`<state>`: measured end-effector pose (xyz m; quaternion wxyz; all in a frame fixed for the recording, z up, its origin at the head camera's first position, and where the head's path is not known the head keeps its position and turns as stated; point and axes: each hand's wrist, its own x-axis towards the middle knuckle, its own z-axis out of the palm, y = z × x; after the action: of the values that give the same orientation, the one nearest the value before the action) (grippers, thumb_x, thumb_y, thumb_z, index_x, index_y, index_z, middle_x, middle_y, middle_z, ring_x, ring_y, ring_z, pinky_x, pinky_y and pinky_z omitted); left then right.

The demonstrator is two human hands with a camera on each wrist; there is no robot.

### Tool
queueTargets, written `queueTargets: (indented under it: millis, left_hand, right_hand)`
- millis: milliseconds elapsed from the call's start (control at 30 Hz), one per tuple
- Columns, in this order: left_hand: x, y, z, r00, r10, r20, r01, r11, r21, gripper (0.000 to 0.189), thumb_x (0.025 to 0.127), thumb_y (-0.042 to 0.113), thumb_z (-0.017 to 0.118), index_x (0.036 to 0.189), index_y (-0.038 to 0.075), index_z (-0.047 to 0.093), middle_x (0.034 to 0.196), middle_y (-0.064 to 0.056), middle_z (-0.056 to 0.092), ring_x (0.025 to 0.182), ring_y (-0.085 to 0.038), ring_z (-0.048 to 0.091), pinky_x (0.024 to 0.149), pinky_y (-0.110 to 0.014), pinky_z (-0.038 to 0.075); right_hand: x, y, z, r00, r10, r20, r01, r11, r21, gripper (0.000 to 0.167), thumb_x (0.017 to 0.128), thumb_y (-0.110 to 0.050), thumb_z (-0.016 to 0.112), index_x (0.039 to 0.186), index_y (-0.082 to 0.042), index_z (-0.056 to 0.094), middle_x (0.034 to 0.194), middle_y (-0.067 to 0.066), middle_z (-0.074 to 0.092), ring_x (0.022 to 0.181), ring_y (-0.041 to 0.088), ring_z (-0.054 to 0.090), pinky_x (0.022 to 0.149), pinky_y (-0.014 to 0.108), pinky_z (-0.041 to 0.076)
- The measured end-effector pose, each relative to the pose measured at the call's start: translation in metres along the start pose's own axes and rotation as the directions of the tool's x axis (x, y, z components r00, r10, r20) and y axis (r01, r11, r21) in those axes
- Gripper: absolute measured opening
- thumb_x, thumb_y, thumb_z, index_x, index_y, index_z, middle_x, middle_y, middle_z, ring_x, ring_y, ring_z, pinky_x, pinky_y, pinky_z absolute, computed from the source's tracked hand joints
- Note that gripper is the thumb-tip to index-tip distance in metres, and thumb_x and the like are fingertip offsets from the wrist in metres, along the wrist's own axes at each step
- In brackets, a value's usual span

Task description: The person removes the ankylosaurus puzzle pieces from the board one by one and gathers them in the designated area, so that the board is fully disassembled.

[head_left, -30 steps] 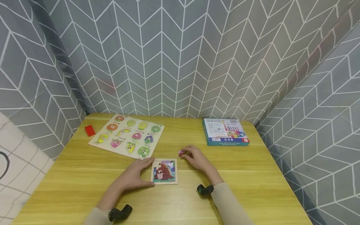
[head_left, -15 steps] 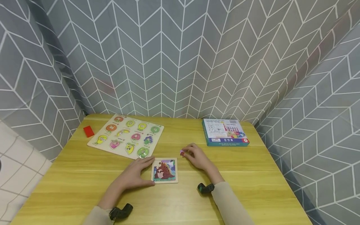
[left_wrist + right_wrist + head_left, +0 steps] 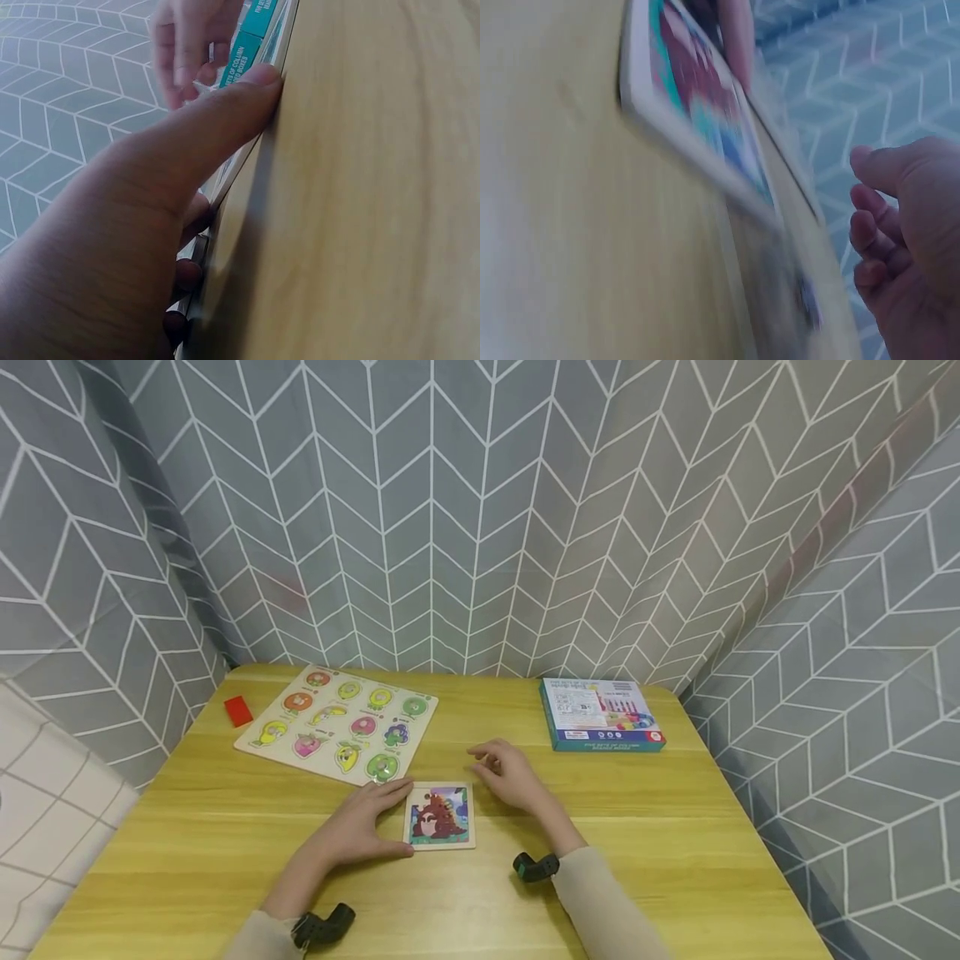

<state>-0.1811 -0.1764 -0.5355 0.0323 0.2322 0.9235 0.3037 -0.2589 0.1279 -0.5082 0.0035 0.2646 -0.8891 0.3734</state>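
My left hand (image 3: 360, 831) rests at the left side of a small square puzzle (image 3: 439, 816), thumb at its near left corner and fingertips at the far one. In the puzzle's wooden frame is a dark red dinosaur; its far left corner shows pale wood. To the right, my right hand (image 3: 513, 777) hovers by the puzzle's far right corner. In the right wrist view its thumb (image 3: 885, 169) stands apart from loosely bent fingers, with nothing seen between them. A small, blurred dark purple thing (image 3: 808, 304) lies on the tabletop near that hand.
A large board (image 3: 333, 727) with fruit pictures lies behind my left hand. At the table's far left is a red block (image 3: 238, 711). A teal-edged game box (image 3: 602, 716) lies at the back right. Grey patterned curtains (image 3: 465, 510) hang behind the table.
The small red and purple piece at my right fingertips no longer shows in the head view. My right hand has shifted slightly left, its thumb and forefinger now apart. My left hand stays put.
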Motion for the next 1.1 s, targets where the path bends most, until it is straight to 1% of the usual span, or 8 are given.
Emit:
queueTargets:
  millis: [167, 267, 333, 400, 500, 633, 833, 1100]
  left_hand:
    - [-0.001, 0.001, 0.001, 1.000, -0.011, 0.002, 0.011, 1.000, -0.003, 0.104, 0.078, 0.065, 0.086, 0.159, 0.012, 0.050, 0.167, -0.009, 0.045, 0.150, -0.053, 0.037, 0.122, -0.075, 0.024]
    - [-0.001, 0.000, 0.002, 1.000, -0.013, 0.003, 0.013, 1.000, 0.000, 0.104, 0.078, 0.066, 0.085, 0.160, 0.013, 0.050, 0.167, -0.010, 0.044, 0.150, -0.053, 0.037, 0.122, -0.075, 0.025]
    - [-0.001, 0.000, 0.002, 1.000, -0.012, 0.002, 0.012, 1.000, -0.003, 0.104, 0.078, 0.066, 0.085, 0.160, 0.013, 0.050, 0.167, -0.009, 0.044, 0.150, -0.053, 0.037, 0.122, -0.075, 0.025]
    - [-0.001, 0.000, 0.002, 1.000, -0.008, -0.005, 0.007, 1.000, -0.004, 0.104, 0.078, 0.066, 0.085, 0.159, 0.012, 0.050, 0.166, -0.010, 0.045, 0.149, -0.053, 0.038, 0.121, -0.075, 0.026]
    - [-0.002, 0.000, 0.001, 1.000, -0.010, -0.010, 0.010, 1.000, -0.011, 0.104, 0.077, 0.067, 0.086, 0.159, 0.012, 0.051, 0.166, -0.009, 0.046, 0.150, -0.052, 0.038, 0.122, -0.074, 0.026]
    - [-0.003, -0.001, 0.001, 1.000, -0.003, -0.013, 0.003, 1.000, -0.010, 0.104, 0.077, 0.067, 0.086, 0.159, 0.012, 0.052, 0.166, -0.008, 0.046, 0.150, -0.052, 0.038, 0.122, -0.074, 0.026]
    - [-0.002, -0.003, 0.003, 1.000, 0.018, -0.016, -0.018, 1.000, 0.002, 0.104, 0.078, 0.066, 0.086, 0.158, 0.010, 0.051, 0.165, -0.009, 0.047, 0.149, -0.052, 0.039, 0.121, -0.074, 0.028]
    - [-0.001, -0.001, 0.002, 1.000, 0.017, -0.010, -0.017, 1.000, 0.007, 0.104, 0.078, 0.066, 0.086, 0.158, 0.009, 0.051, 0.166, -0.009, 0.047, 0.149, -0.050, 0.040, 0.122, -0.073, 0.028]
  right_hand:
    - [0.008, -0.023, 0.021, 0.992, -0.058, 0.110, 0.053, 0.998, 0.040, 0.026, 0.106, -0.012, 0.066, 0.129, -0.005, 0.074, 0.111, 0.005, 0.070, 0.091, 0.011, 0.059, 0.079, 0.024, 0.054]
    - [0.009, -0.028, 0.035, 0.982, -0.066, 0.176, 0.057, 0.997, 0.059, 0.024, 0.107, -0.016, 0.066, 0.127, -0.007, 0.075, 0.109, 0.002, 0.072, 0.090, 0.006, 0.060, 0.080, 0.022, 0.054]
    - [0.008, -0.028, 0.042, 0.978, -0.059, 0.201, 0.049, 0.997, 0.054, 0.023, 0.107, -0.018, 0.066, 0.126, -0.009, 0.076, 0.108, 0.000, 0.071, 0.089, 0.004, 0.059, 0.080, 0.020, 0.054]
    - [0.007, -0.028, 0.046, 0.978, -0.057, 0.200, 0.048, 0.998, 0.051, 0.022, 0.106, -0.018, 0.067, 0.124, -0.010, 0.077, 0.107, -0.001, 0.071, 0.087, 0.004, 0.058, 0.079, 0.021, 0.053]
    - [0.005, -0.027, 0.048, 0.978, -0.067, 0.197, 0.064, 0.998, 0.025, 0.021, 0.107, -0.016, 0.065, 0.123, -0.012, 0.078, 0.112, 0.000, 0.070, 0.091, 0.006, 0.058, 0.082, 0.022, 0.052]
    - [0.004, -0.025, 0.050, 0.973, -0.073, 0.218, 0.077, 0.997, -0.007, 0.021, 0.108, -0.013, 0.062, 0.121, -0.015, 0.078, 0.116, 0.001, 0.067, 0.099, 0.008, 0.059, 0.087, 0.023, 0.053]
    - [0.003, -0.023, 0.050, 0.966, -0.059, 0.253, 0.063, 0.998, -0.011, 0.024, 0.108, -0.010, 0.060, 0.121, -0.019, 0.079, 0.116, -0.002, 0.063, 0.101, 0.008, 0.057, 0.092, 0.024, 0.053]
    - [0.005, -0.027, 0.045, 0.959, -0.049, 0.279, 0.056, 0.998, -0.019, 0.026, 0.107, -0.005, 0.058, 0.119, -0.017, 0.077, 0.116, -0.002, 0.064, 0.104, 0.009, 0.060, 0.099, 0.028, 0.054]
